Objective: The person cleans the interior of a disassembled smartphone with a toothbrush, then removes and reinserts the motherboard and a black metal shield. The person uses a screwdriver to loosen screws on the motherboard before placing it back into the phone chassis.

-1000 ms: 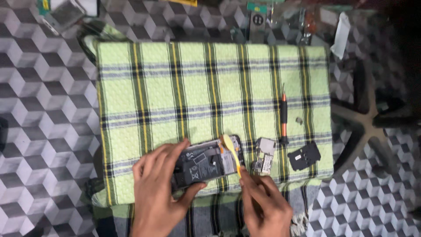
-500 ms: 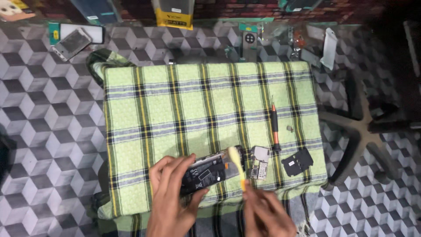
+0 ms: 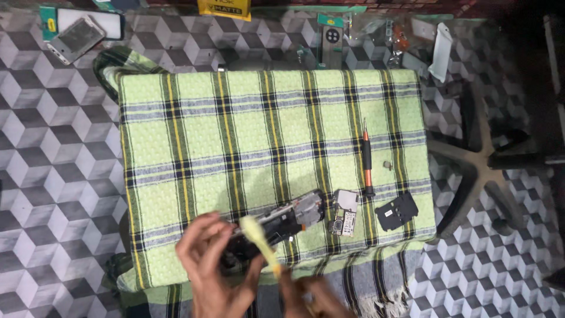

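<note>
An opened phone body (image 3: 276,225), dark with bare inner parts, lies near the front edge of a green plaid cloth (image 3: 235,135). My left hand (image 3: 212,268) grips its near end. My right hand (image 3: 306,297), low at the frame's bottom, holds a pale yellow toothbrush (image 3: 259,235) whose blurred head lies over the phone's middle. A small circuit board (image 3: 344,213) lies just right of the phone, and a black cover piece (image 3: 396,211) further right.
An orange-and-black screwdriver (image 3: 367,165) lies on the cloth above the board, a tiny part (image 3: 387,165) beside it. Phones (image 3: 76,36) and packets lie on the patterned surface behind the cloth. A chair base (image 3: 482,165) stands at the right.
The view has shifted, so the cloth sits higher and more left. My hands have slid left along the phone, and the brush head moved from the phone's right end to its middle.
</note>
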